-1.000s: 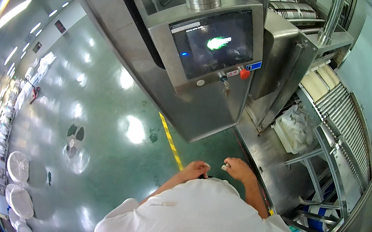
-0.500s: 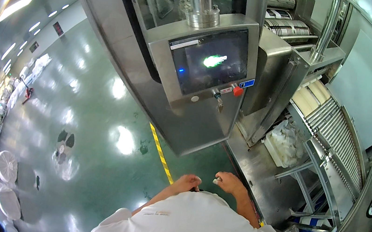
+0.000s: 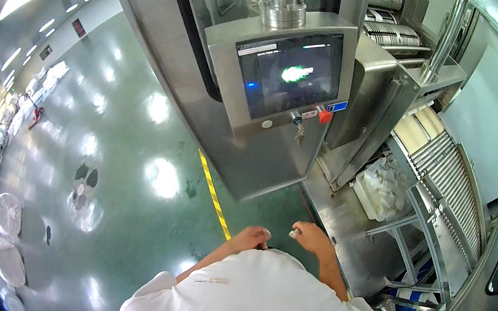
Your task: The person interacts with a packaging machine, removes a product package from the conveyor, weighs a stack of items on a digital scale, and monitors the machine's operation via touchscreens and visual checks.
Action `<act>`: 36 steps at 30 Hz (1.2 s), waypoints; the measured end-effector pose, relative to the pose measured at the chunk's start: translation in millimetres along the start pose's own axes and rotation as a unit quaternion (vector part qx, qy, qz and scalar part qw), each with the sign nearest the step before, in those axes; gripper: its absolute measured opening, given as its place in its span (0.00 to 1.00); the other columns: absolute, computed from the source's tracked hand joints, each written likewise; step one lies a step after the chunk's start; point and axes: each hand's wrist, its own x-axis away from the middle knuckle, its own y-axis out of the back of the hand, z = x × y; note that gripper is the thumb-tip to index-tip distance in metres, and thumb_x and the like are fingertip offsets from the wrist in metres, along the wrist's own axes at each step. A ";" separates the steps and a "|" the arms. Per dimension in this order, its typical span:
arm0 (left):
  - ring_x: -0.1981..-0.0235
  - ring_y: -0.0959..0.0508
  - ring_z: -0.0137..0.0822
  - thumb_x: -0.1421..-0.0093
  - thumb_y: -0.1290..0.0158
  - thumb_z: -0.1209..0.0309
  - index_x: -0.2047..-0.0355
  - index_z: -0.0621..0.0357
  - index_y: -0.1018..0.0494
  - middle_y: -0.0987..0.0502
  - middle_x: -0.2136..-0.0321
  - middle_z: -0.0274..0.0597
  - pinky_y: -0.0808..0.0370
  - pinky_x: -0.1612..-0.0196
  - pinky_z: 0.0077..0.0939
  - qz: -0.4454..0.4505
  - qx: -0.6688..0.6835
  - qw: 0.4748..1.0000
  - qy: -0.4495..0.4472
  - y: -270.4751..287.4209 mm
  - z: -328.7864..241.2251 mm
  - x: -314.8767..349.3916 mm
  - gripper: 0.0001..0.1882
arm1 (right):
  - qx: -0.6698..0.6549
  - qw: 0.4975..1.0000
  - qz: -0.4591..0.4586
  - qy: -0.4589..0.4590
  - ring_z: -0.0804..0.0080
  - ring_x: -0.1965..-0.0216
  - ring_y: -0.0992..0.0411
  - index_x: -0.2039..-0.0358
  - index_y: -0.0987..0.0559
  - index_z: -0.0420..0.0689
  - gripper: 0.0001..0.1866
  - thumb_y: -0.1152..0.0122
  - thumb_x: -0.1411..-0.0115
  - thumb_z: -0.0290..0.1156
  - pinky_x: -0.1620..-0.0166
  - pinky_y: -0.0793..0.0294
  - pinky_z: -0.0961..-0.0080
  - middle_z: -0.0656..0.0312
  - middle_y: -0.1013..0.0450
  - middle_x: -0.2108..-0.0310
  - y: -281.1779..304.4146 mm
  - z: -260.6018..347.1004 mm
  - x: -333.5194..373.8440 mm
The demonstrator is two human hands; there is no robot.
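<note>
Both hands hang in front of my white shirt [image 3: 269, 290], above the green floor and a short way apart. My left hand [image 3: 250, 238] has its fingers curled, with a pale spot at the tips. My right hand [image 3: 310, 236] is curled too, thumb and fingers together around a small pale spot that I cannot make out. Neither hand touches the machine. Ahead of them, a steel control panel [image 3: 219, 44] carries a lit dark touchscreen [image 3: 288, 76]. Below the screen are a red emergency stop button [image 3: 324, 116] and a bunch of keys [image 3: 300, 134] in a switch.
To the right, a roller conveyor [image 3: 447, 175] slopes down beside a bin [image 3: 366, 199] of crumpled translucent plastic. Yellow-black tape [image 3: 213, 191] runs along the floor [image 3: 129, 203]. White round tubs [image 3: 7, 215] stand far left. A steel cabinet corner [image 3: 242, 186] juts toward me.
My view has shifted slightly, so the panel and keys sit a little farther right and higher. Both hands stay curled in front of my shirt and appear slightly higher.
</note>
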 end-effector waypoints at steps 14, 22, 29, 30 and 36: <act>0.68 0.20 0.30 0.32 0.48 0.64 0.55 0.65 0.26 0.20 0.70 0.40 0.24 0.63 0.25 0.009 0.022 1.000 -0.009 5.6 23.1 -8.8 0.15 | 0.016 0.999 -0.031 0.006 0.52 0.60 0.23 0.57 0.22 0.39 0.16 0.37 0.41 0.36 0.55 0.26 0.60 0.51 0.21 0.64 11.4 2.8 -2.4; 0.68 0.20 0.30 0.32 0.48 0.65 0.54 0.64 0.26 0.20 0.71 0.40 0.24 0.62 0.25 -0.007 0.030 0.999 0.029 0.3 12.9 -2.6 0.14 | 0.021 0.999 -0.023 -0.013 0.52 0.59 0.23 0.56 0.22 0.39 0.17 0.37 0.40 0.37 0.54 0.26 0.60 0.50 0.22 0.63 11.9 3.7 -0.8; 0.67 0.19 0.30 0.31 0.48 0.64 0.55 0.66 0.25 0.20 0.71 0.40 0.24 0.62 0.26 -0.005 0.005 0.999 -0.036 3.1 30.2 -8.4 0.15 | 0.019 1.000 -0.022 -0.011 0.52 0.59 0.24 0.57 0.22 0.40 0.16 0.37 0.41 0.36 0.55 0.26 0.60 0.50 0.22 0.63 13.8 11.2 0.9; 0.67 0.19 0.30 0.31 0.48 0.64 0.55 0.66 0.25 0.20 0.71 0.40 0.24 0.62 0.26 -0.008 0.000 1.000 -0.030 2.9 29.8 -9.1 0.15 | 0.025 0.999 -0.027 -0.003 0.52 0.59 0.24 0.57 0.22 0.40 0.15 0.37 0.41 0.36 0.55 0.26 0.60 0.51 0.22 0.63 13.2 8.3 0.5; 0.68 0.20 0.30 0.32 0.48 0.65 0.55 0.66 0.25 0.20 0.71 0.39 0.24 0.62 0.26 -0.004 0.014 1.000 -0.022 1.5 23.5 -5.7 0.15 | 0.009 0.998 -0.053 0.018 0.51 0.61 0.24 0.58 0.22 0.39 0.14 0.37 0.41 0.35 0.56 0.26 0.59 0.51 0.22 0.66 12.7 0.4 -1.9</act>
